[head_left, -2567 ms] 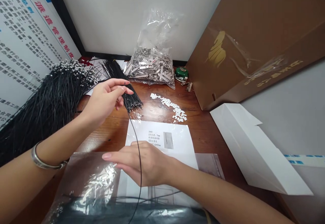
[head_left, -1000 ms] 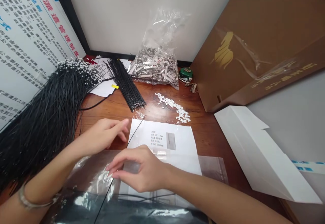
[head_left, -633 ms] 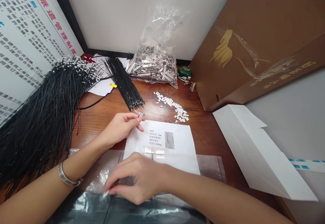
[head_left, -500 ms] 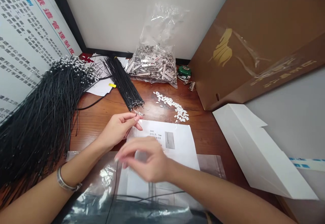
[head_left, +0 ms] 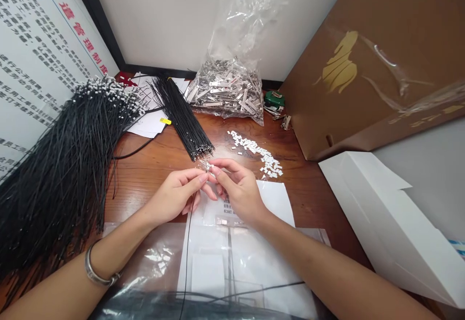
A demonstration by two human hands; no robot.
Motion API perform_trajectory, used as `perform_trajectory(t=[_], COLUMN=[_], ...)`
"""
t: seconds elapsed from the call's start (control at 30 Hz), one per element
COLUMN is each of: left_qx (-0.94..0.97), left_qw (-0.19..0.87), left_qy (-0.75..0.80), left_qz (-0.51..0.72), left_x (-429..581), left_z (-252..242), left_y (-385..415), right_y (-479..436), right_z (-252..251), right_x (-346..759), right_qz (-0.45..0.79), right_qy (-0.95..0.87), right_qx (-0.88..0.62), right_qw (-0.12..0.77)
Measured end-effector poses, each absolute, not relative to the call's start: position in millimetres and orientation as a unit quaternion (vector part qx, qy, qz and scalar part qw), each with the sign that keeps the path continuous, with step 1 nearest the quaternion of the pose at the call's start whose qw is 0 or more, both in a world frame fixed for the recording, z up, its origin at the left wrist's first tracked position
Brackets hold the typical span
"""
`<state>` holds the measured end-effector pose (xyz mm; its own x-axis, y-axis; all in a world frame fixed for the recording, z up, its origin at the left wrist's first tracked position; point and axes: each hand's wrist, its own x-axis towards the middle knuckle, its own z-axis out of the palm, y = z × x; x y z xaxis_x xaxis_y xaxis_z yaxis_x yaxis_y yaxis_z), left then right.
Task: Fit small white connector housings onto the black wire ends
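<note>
My left hand [head_left: 178, 194] is closed in a pinch on a thin black wire [head_left: 186, 262], whose length hangs down over the paper. My right hand [head_left: 240, 189] meets it, thumb and forefinger pinched around a small white piece [head_left: 210, 166] at the wire's end. The fingertips partly cover that piece and the wire tip. Just beyond the hands lies a bundle of black wires [head_left: 185, 121] with bare metal ends toward me. A pile of small white connectors [head_left: 257, 150] is spread to the right of that bundle.
A large heap of black wires with white ends [head_left: 72, 155] fills the left side. A clear bag of metal clips [head_left: 228, 90] leans on the wall beside a green tape measure [head_left: 274, 99]. A brown box [head_left: 363, 68] stands right. Printed paper [head_left: 279, 204] and plastic bags [head_left: 152, 247] lie in front.
My right hand has moved forward from above the paper to meet my left hand's fingertips, and it now pinches at the wire's end. The view has shifted slightly.
</note>
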<state>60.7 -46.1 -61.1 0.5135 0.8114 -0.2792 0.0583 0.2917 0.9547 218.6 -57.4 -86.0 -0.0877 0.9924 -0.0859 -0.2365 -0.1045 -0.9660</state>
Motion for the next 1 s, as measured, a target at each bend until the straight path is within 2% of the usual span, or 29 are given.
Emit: perform_trajectory(t=[0.33, 1.0], left_qx=[0.499, 0.475], left_qw=[0.715, 0.667], left_qy=[0.381, 0.430], left_qz=[0.308, 0.381], left_x=[63.4, 64.8], left_z=[-67.5, -68.1], left_y=[-45.8, -50.6], right_y=[-55.3, -54.3], right_z=[-84.6, -85.5], right_x=[222.7, 223.5], right_qz=[0.593, 0.618], right_qy=[-0.462, -0.441], right_qx=[-0.421, -0.421], right_qw=[0.508, 0.496])
